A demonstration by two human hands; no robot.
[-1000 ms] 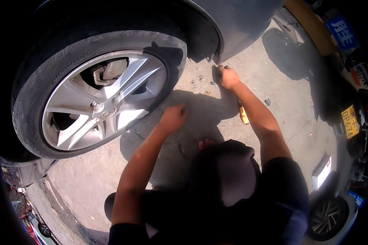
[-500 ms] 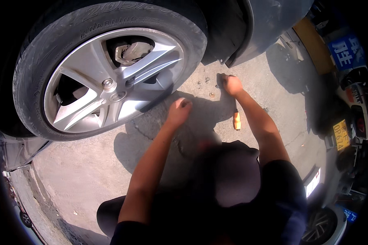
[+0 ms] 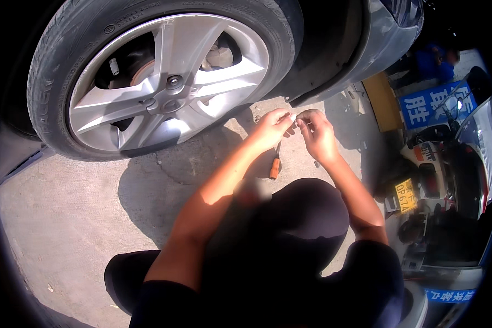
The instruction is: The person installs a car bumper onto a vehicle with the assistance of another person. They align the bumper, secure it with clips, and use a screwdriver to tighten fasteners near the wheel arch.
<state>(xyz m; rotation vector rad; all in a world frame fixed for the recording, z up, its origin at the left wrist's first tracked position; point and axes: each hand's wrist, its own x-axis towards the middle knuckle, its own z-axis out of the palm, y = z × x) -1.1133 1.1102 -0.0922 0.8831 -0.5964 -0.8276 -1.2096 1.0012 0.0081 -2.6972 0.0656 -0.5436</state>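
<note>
My left hand (image 3: pixel 270 130) and my right hand (image 3: pixel 320 139) meet just beyond the wheel's lower right side, fingertips nearly touching. Both are pinched closed around something small between them, too small to make out. Below them on the concrete lies a screwdriver (image 3: pixel 275 168) with an orange handle, its shaft pointing up toward my hands. To the left of my hands stands a car wheel (image 3: pixel 194 41) with a silver spoked rim inside a black tire (image 3: pixel 54 98). Neither hand touches the wheel.
Behind the wheel runs the car's grey bumper (image 3: pixel 361 65). Off to the right are a brown board (image 3: pixel 381 101), a blue sign (image 3: pixel 429 106) and a scooter with a yellow plate (image 3: pixel 404 195). A person in blue (image 3: pixel 436 63) is farther back. My knees are bent below my arms.
My left hand has moved right and up to join my right hand, which has lifted from near the ground. The view has shifted, and the screwdriver now appears farther left.
</note>
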